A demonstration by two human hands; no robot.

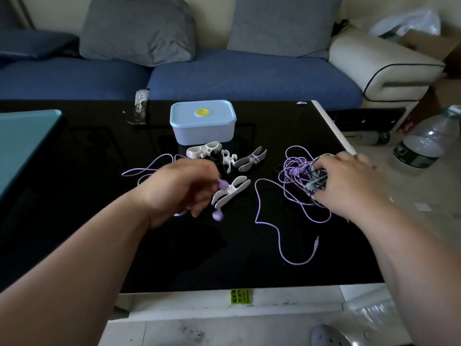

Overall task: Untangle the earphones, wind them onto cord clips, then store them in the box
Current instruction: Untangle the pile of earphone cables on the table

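Observation:
My left hand [179, 191] is blurred above the black table [99, 245]; its curled fingers pinch a purple earbud and cord beside a white cord clip [230, 191]. Another purple earbud [218, 216] hangs just below that hand. My right hand [349, 183] rests curled on a tangle of purple and dark earphone cords [298, 173]. One purple cord trails forward to a jack plug [316, 242]. Three more white clips [224, 154] lie in front of the light blue box [203, 126], whose lid is on.
A teal tray edge [22, 141] sits at the table's left. A blue sofa with grey cushions [139, 28] stands behind. A large plastic water bottle [426, 143] stands on the floor at right, beyond the table's white edge strip.

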